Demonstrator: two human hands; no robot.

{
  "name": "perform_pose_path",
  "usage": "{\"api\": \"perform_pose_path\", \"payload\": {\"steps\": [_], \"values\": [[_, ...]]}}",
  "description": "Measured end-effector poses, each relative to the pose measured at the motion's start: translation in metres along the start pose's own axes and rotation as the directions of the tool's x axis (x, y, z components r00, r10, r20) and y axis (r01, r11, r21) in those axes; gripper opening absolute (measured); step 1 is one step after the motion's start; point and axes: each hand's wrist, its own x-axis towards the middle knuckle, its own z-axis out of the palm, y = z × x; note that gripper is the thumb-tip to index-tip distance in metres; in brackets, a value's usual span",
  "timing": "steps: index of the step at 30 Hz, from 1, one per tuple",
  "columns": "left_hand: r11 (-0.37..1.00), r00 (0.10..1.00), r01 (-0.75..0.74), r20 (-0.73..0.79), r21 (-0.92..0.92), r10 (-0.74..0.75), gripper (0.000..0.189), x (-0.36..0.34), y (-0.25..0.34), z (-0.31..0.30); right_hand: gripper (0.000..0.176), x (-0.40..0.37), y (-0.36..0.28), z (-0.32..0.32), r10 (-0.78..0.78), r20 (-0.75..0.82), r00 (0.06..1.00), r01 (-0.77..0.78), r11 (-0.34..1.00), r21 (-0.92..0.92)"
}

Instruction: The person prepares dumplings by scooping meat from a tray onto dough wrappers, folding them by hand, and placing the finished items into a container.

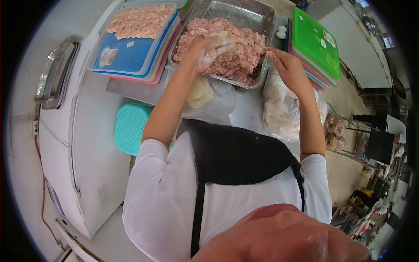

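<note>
A metal tray [244,9] holds a large mound of pink ground meat [235,50]. Over the mound's left side is my left hand [208,53], dusted with flour, its fingers closed around a pale dough wrapper [219,36]. My right hand [283,63] is at the tray's right rim with fingers pinched together. Pink meat shows about those fingertips, but what they grip is not clear. Flat round dough wrappers [200,92] lie stacked on white paper below the tray.
Stacked lidded containers [124,54] at left carry rows of filled dumplings [139,21]. Green-lidded containers [315,41] stand at right, beside white eggs [281,32]. A plastic bag of pale pieces [279,105] lies below my right hand. A turquoise basket [132,126] sits lower left.
</note>
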Motion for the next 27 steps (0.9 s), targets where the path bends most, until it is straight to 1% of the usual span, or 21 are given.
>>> {"api": "perform_pose_path", "payload": {"steps": [1, 2, 3, 4, 5, 6, 7, 8, 10, 12, 13, 15, 16, 18, 19, 20, 21, 23, 24, 26, 27], "values": [[0.965, 0.999, -0.045, 0.015, 0.258, 0.042, 0.054, -0.005, 0.006, 0.008, 0.029, -0.001, 0.003, -0.002, 0.106, 0.058, 0.993, -0.106, 0.994, 0.008], [0.863, 0.996, -0.087, 0.039, 0.497, 0.078, 0.056, -0.010, 0.014, 0.017, 0.029, -0.002, 0.005, -0.004, 0.098, 0.091, 0.991, -0.100, 0.995, 0.025], [0.702, 0.992, -0.123, 0.068, 0.702, 0.106, 0.059, -0.013, 0.020, 0.023, 0.029, -0.003, 0.006, -0.007, 0.088, 0.126, 0.988, -0.095, 0.995, 0.043], [0.549, 0.962, -0.267, 0.188, 0.792, 0.198, 0.058, -0.013, 0.021, 0.023, 0.029, -0.005, 0.006, -0.010, 0.078, 0.161, 0.984, -0.089, 0.994, 0.062], [0.368, 0.912, -0.398, 0.317, 0.841, 0.261, 0.057, -0.011, 0.023, 0.022, 0.029, -0.007, 0.003, -0.013, 0.074, 0.180, 0.981, -0.085, 0.995, 0.055], [0.167, 0.844, -0.508, 0.449, 0.845, 0.292, 0.056, -0.010, 0.025, 0.022, 0.029, -0.010, -0.001, -0.017, 0.071, 0.199, 0.977, -0.083, 0.995, 0.049], [0.169, 0.907, -0.407, 0.375, 0.898, 0.191, 0.055, -0.012, 0.032, 0.031, 0.029, -0.011, -0.003, -0.019, 0.071, 0.217, 0.974, -0.082, 0.996, 0.041], [0.160, 0.953, -0.302, 0.291, 0.940, 0.088, 0.053, -0.014, 0.042, 0.043, 0.029, -0.010, 0.000, -0.014, -0.031, 0.187, 0.982, 0.011, 0.994, 0.105], [0.092, 0.967, -0.240, 0.247, 0.966, -0.069, 0.051, -0.013, 0.047, 0.045, 0.029, -0.008, 0.014, 0.007, -0.226, 0.113, 0.968, 0.197, 0.955, 0.222], [-0.003, 0.924, -0.339, 0.333, 0.941, -0.186, 0.048, -0.005, 0.044, 0.032, 0.028, 0.006, 0.047, 0.021, -0.279, 0.161, 0.947, 0.240, 0.944, 0.227], [0.043, 0.937, -0.283, 0.286, 0.958, -0.202, 0.047, -0.008, 0.045, 0.035, 0.028, 0.010, 0.052, 0.021, -0.305, 0.183, 0.935, 0.261, 0.937, 0.230], [0.134, 0.951, -0.166, 0.195, 0.977, -0.239, 0.047, -0.014, 0.046, 0.043, 0.026, 0.016, 0.050, -0.002, -0.212, 0.208, 0.955, 0.189, 0.974, 0.125], [0.176, 0.956, -0.193, 0.226, 0.965, -0.189, 0.046, -0.012, 0.044, 0.038, 0.025, 0.020, 0.045, -0.010, -0.166, 0.215, 0.962, 0.155, 0.986, 0.068], [0.259, 0.956, -0.254, 0.283, 0.932, -0.081, 0.046, -0.007, 0.035, 0.019, 0.023, 0.017, 0.048, -0.002, -0.268, 0.148, 0.952, 0.234, 0.948, 0.214], [0.229, 0.948, -0.280, 0.306, 0.932, -0.089, 0.046, -0.005, 0.034, 0.017, 0.022, 0.012, 0.046, 0.003, -0.309, 0.109, 0.945, 0.268, 0.921, 0.284], [0.201, 0.939, -0.305, 0.330, 0.931, -0.099, 0.045, -0.003, 0.033, 0.014, 0.020, 0.008, 0.040, 0.015, -0.409, 0.112, 0.906, 0.391, 0.908, 0.151], [0.176, 0.929, -0.330, 0.352, 0.928, -0.113, 0.045, -0.003, 0.030, 0.013, 0.021, 0.009, 0.046, 0.021, -0.351, 0.152, 0.924, 0.329, 0.932, 0.154], [0.090, 0.953, -0.211, 0.226, 0.973, -0.204, 0.047, -0.004, 0.038, 0.030, 0.022, 0.018, 0.059, 0.028, -0.241, 0.238, 0.941, 0.211, 0.967, 0.144], [0.040, 0.958, -0.150, 0.156, 0.988, -0.240, 0.048, -0.005, 0.042, 0.036, 0.024, 0.022, 0.051, 0.017, -0.277, 0.212, 0.937, 0.250, 0.958, 0.143], [0.091, 0.980, -0.146, 0.157, 0.985, -0.119, 0.048, -0.003, 0.026, 0.009, 0.024, 0.020, 0.034, -0.003, -0.166, 0.220, 0.961, 0.187, 0.979, -0.078], [0.114, 0.986, -0.151, 0.158, 0.982, -0.055, 0.048, -0.003, 0.025, 0.004, 0.024, 0.016, 0.027, -0.009, -0.112, 0.211, 0.971, 0.153, 0.970, -0.190]]}}
